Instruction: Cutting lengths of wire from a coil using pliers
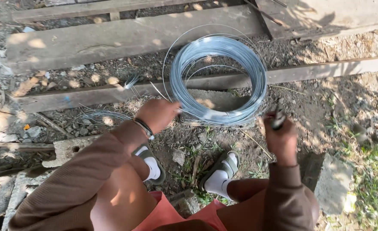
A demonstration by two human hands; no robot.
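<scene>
A large coil of shiny steel wire (218,79) lies on the dirt against a wooden plank. My left hand (158,114) reaches to the coil's lower left edge and pinches the wire there. My right hand (280,137) is raised to the right of the coil, closed around a dark-handled tool (278,118) that looks like pliers or cutters. A bundle of short cut wire pieces (132,81) lies on the plank left of the coil. More loose wire strands (99,115) lie on the ground by my left forearm.
Long wooden planks (112,40) lie across the ground behind the coil. Concrete blocks (332,184) sit at my right and left. My feet in white socks and green sandals (221,171) rest on dirt with stones and sparse grass.
</scene>
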